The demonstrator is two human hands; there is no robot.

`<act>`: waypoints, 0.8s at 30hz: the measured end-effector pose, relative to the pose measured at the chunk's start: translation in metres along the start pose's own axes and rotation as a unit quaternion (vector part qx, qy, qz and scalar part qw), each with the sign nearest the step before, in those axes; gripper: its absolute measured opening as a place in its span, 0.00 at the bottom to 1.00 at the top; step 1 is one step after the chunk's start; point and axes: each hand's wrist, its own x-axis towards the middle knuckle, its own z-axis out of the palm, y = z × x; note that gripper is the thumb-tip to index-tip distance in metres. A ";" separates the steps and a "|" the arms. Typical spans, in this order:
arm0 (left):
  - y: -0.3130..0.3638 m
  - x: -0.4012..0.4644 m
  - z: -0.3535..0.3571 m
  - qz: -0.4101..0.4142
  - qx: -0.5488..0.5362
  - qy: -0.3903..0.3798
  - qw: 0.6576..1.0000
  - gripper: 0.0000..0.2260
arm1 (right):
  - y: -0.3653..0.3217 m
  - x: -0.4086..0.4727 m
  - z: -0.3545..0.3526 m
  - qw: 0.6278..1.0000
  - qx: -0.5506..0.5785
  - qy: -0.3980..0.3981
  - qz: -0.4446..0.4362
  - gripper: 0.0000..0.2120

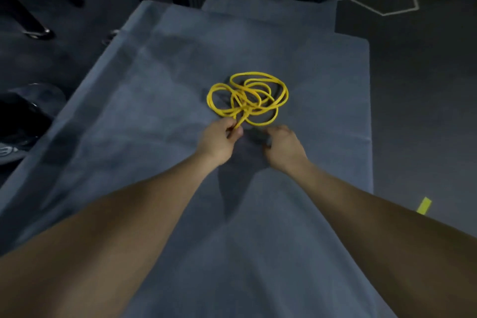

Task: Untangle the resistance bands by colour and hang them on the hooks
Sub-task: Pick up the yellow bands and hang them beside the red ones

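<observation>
While my left hand (222,137) pinches a strand end, yellow bands (247,98) lie tangled just beyond, prob. to tease loose. R hand (281,146): fingers curled on something dark, can't tell what.

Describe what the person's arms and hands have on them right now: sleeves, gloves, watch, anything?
Nothing is worn that the view shows. The left hand and right hand are bare, with no gloves, and no rings or watch can be made out in the dim, slightly blurred picture. Both forearms are uncovered right to the bottom edge of the frame; no sleeve shows.
</observation>
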 end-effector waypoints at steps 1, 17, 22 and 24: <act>0.005 -0.006 -0.015 0.008 0.004 0.002 1.000 0.08 | -0.006 -0.004 -0.007 1.000 0.016 0.006 0.001 0.17; 0.203 -0.074 -0.327 0.076 -0.146 0.004 0.986 0.06 | -0.249 -0.113 -0.234 0.979 0.151 -0.041 -0.134 0.14; 0.245 -0.123 -0.423 0.057 -0.086 0.079 0.992 0.06 | -0.311 -0.157 -0.309 0.963 0.166 -0.017 -0.210 0.08; 0.253 -0.142 -0.462 0.042 -0.056 0.105 0.992 0.07 | -0.335 -0.173 -0.342 0.953 0.169 0.000 -0.250 0.07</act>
